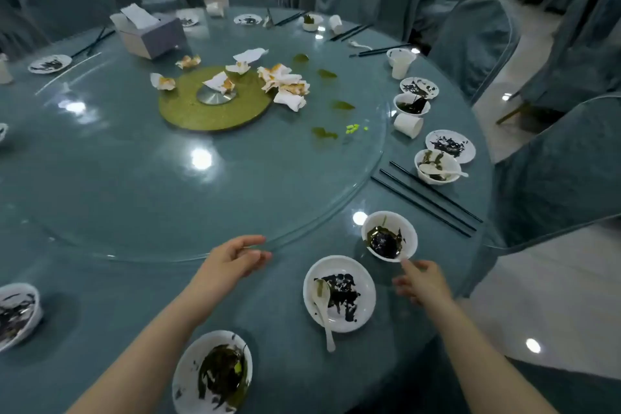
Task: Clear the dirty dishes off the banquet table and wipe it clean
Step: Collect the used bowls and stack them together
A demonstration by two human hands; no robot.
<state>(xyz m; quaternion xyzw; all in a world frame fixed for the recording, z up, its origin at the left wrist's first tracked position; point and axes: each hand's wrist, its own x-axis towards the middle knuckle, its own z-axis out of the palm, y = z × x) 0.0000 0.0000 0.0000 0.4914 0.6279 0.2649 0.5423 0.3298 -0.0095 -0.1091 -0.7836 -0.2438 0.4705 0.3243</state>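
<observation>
The spoon [323, 316] lay on the plate [364, 289], handle pointing toward the person. Left hand [235, 257] loosely open on the worktop [268, 329]; right hand [421, 281] open, forefinger touching the bowl [408, 232].

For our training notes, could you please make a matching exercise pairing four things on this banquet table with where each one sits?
Things:
1. white spoon
2. tissue box
3. crumpled napkins
4. black chopsticks

Places:
A. far left part of the glass turntable
B. lying on the near plate with dark scraps
C. right side of the table, beyond the bowl by the right hand
D. around the green centre disc

Pairs: 1-B, 2-A, 3-D, 4-C
</observation>
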